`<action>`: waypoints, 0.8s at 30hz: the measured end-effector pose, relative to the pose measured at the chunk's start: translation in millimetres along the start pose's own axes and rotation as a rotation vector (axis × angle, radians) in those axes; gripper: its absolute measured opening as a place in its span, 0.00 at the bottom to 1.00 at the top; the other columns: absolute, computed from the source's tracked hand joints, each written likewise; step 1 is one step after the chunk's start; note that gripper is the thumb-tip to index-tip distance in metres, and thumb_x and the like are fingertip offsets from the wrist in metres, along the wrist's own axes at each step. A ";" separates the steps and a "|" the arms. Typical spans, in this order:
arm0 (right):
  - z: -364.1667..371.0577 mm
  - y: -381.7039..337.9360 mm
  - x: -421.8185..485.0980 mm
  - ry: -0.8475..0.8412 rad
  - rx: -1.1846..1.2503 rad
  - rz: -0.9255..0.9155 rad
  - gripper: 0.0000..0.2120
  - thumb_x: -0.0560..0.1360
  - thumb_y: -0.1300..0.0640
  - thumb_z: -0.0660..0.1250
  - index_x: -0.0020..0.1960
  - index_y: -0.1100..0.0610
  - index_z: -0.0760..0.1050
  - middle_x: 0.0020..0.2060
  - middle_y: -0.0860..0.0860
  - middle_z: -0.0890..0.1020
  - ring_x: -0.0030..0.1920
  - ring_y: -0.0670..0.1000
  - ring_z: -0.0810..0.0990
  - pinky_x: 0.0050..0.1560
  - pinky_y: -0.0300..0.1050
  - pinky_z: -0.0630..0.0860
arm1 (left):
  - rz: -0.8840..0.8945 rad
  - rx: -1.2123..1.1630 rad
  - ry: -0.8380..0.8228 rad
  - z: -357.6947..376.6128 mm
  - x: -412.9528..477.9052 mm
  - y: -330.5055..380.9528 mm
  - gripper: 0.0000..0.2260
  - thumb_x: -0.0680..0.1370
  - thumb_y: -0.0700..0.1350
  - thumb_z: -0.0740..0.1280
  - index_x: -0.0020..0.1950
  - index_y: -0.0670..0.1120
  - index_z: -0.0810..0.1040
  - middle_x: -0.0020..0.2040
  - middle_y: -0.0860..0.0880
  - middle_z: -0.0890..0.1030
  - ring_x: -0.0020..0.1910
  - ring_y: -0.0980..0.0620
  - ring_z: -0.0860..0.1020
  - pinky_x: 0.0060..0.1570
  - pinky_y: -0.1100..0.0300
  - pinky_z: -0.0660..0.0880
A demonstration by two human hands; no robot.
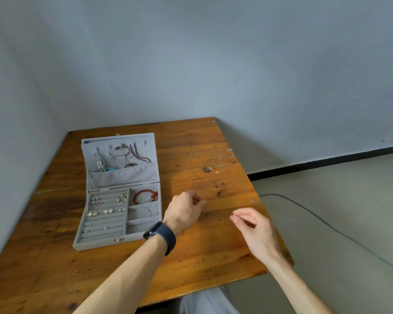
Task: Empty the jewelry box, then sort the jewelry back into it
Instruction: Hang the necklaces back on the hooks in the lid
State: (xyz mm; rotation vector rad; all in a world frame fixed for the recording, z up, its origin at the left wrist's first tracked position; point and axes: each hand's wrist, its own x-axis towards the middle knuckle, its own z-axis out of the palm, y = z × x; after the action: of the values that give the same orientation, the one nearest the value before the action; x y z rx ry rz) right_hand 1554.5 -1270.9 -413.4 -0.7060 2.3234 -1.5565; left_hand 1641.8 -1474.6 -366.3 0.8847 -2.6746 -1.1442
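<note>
- Box (123,176) sits open on the left of the table (213,245), with its lid laid back.
- It is mostly full. Necklaces (132,155) hang in the lid and earrings (104,210) sit on the rolls. A red bracelet (145,196) fills the far right compartment.
- Fine chains (222,156) lie on the far right of the table, well apart from the box, with a small dark piece (207,169) nearer.
- Left hand (185,211) hovers just right of the box, fingers curled and thumb meeting a fingertip like a pinch. I cannot tell if anything is in it.
- Right hand (253,225) hangs near the table's right edge, thumb and forefinger tips close together. Again I cannot tell if they hold anything.
- Emptying looks barely begun, with most pieces not yet out.
- Risk: if a thin chain runs between the two hands, pulling them apart too fast could snap or knot it.
- Risk: the chains lie near the table's right edge, and a brushing forearm could sweep them to the floor.
- Risk: pale chains nearly vanish against the wood grain, so one could be missed when sorting back.
- Risk: the necklaces overlap in the lid, so lifting one may drag or tangle its neighbours.
- Risk: the earrings are small and may roll off if set down carelessly.
</note>
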 end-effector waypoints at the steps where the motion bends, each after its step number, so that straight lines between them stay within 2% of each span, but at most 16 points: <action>1: -3.1 0.4 12.1 0.001 -0.023 0.001 0.05 0.76 0.52 0.73 0.50 0.43 0.82 0.46 0.32 0.83 0.50 0.33 0.80 0.46 0.23 0.72 | 0.008 -0.006 -0.006 1.6 9.6 2.5 0.02 0.80 0.51 0.66 0.48 0.56 0.77 0.45 0.55 0.81 0.39 0.56 0.79 0.37 0.60 0.80; 3: -9.5 2.7 38.2 0.008 -0.065 0.003 0.04 0.76 0.51 0.72 0.48 0.41 0.81 0.46 0.29 0.82 0.51 0.31 0.79 0.44 0.21 0.71 | 0.021 -0.007 -0.016 7.4 30.8 8.0 0.03 0.81 0.51 0.66 0.51 0.55 0.79 0.46 0.55 0.82 0.43 0.55 0.80 0.45 0.55 0.82; 5: -15.4 5.8 65.4 0.015 -0.117 0.002 0.05 0.77 0.51 0.71 0.47 0.40 0.81 0.45 0.28 0.81 0.52 0.29 0.77 0.43 0.20 0.70 | 0.024 0.011 -0.008 16.7 53.2 15.1 0.04 0.81 0.51 0.65 0.53 0.55 0.79 0.47 0.55 0.82 0.45 0.55 0.80 0.47 0.52 0.82; 10: -23.5 13.0 130.0 0.072 -0.200 0.016 0.08 0.77 0.52 0.71 0.46 0.38 0.80 0.44 0.31 0.81 0.50 0.35 0.79 0.44 0.24 0.70 | 0.064 0.105 0.104 44.5 108.1 35.4 0.05 0.81 0.52 0.65 0.52 0.58 0.80 0.49 0.56 0.80 0.45 0.54 0.78 0.44 0.56 0.79; 15: -20.8 23.4 181.1 0.064 -0.203 -0.019 0.06 0.76 0.54 0.72 0.48 0.43 0.83 0.42 0.32 0.83 0.49 0.30 0.78 0.44 0.21 0.71 | 0.114 0.170 0.224 62.1 156.8 40.2 0.07 0.80 0.55 0.65 0.54 0.58 0.82 0.53 0.54 0.76 0.55 0.51 0.73 0.52 0.54 0.74; 18: -12.9 27.7 204.1 0.076 -0.213 -0.023 0.05 0.76 0.53 0.72 0.47 0.43 0.84 0.44 0.35 0.83 0.49 0.35 0.79 0.46 0.25 0.71 | 0.130 0.176 0.259 69.8 177.2 40.3 0.08 0.80 0.55 0.65 0.54 0.58 0.83 0.52 0.54 0.75 0.55 0.51 0.71 0.51 0.55 0.72; 24: 7.1 33.9 234.9 0.072 -0.117 0.067 0.08 0.75 0.52 0.73 0.44 0.37 0.82 0.47 0.37 0.80 0.50 0.38 0.77 0.43 0.25 0.68 | 0.137 0.194 0.308 88.8 192.7 34.3 0.11 0.81 0.57 0.63 0.56 0.59 0.83 0.52 0.56 0.74 0.55 0.52 0.70 0.51 0.58 0.67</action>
State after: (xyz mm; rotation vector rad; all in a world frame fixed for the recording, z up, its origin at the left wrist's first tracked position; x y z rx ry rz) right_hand 1349.8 -1389.4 -434.4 -0.6011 2.4803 -1.4503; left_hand 1439.1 -1505.5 -430.9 0.8123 -2.5703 -0.6666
